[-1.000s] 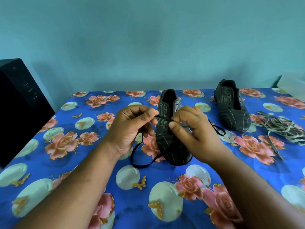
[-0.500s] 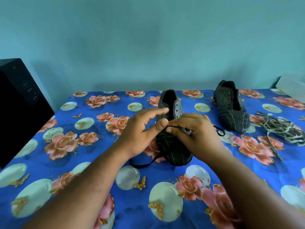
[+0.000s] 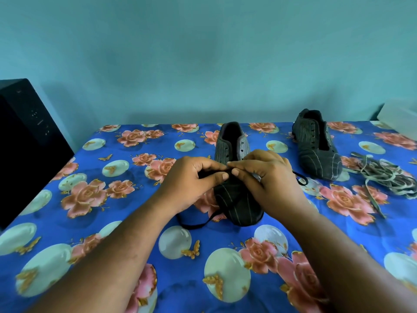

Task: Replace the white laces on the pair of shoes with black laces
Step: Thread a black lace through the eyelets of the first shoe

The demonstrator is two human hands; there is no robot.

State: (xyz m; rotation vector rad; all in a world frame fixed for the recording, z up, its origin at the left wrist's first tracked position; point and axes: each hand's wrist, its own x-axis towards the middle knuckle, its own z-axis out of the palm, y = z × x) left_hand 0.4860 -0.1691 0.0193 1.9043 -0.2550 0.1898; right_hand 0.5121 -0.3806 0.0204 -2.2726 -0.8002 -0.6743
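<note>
Black lace (image 3: 194,224) apparently pinched by both hands' fingers (image 3: 222,176) over near shoe (image 3: 239,206), blue cloth (image 3: 94,222) open leftward

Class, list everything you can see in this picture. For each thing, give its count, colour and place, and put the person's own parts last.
near shoe: one, dark striped, centre of the cloth, under the hands
far shoe: one, dark striped, unlaced, back right
black lace: one, black, trailing from both sides of the near shoe
old laces: a heap, pale greyish, far right
tablecloth: one, blue with pink roses
black box: one, left edge
left hand: pinching the black lace
right hand: fingers pinching the black lace
</note>
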